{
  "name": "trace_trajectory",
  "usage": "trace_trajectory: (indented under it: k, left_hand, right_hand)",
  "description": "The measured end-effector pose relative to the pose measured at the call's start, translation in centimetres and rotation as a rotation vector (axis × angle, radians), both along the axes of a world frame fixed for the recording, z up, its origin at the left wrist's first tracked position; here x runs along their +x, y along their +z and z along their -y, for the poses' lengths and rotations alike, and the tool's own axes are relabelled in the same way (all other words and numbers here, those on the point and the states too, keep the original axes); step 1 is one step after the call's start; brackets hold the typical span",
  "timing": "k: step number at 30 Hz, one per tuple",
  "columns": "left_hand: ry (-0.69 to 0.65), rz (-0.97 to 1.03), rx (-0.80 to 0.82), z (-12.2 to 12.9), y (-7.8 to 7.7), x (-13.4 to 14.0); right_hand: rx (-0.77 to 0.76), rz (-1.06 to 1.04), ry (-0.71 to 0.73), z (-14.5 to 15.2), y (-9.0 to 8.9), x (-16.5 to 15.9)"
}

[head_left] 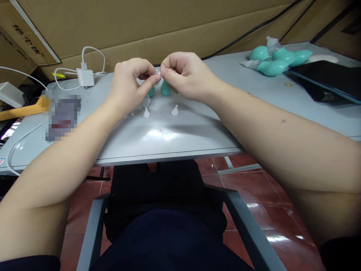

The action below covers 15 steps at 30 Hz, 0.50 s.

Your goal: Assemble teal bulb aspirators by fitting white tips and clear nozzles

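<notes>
Head view: the left hand (131, 84) and right hand (188, 75) meet raised over the table (197, 133), wrists angled inward, thumbs and forefingers pinched nearly closed on a small clear piece (158, 70) between their fingertips.

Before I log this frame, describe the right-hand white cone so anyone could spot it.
On the grey table, find the right hand, then look slightly lower. The small white cone there has a narrow tip; unlike the similar cone to its left, it stands away from the clear piece.
</notes>
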State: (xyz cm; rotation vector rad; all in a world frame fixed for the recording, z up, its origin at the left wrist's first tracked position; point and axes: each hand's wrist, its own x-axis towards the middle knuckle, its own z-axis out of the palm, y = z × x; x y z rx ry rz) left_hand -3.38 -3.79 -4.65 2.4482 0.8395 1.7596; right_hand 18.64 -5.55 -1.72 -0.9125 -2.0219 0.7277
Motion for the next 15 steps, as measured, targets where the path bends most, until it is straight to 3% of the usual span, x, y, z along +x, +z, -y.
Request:
trace_trajectory:
  k: [15]
  left_hand:
    - [-0.031, -0.121, -0.215, 1.0, 1.3, -0.2]
  right_hand:
    - [-0.126, -0.084, 0.116, -0.7, 0.0, 0.4]
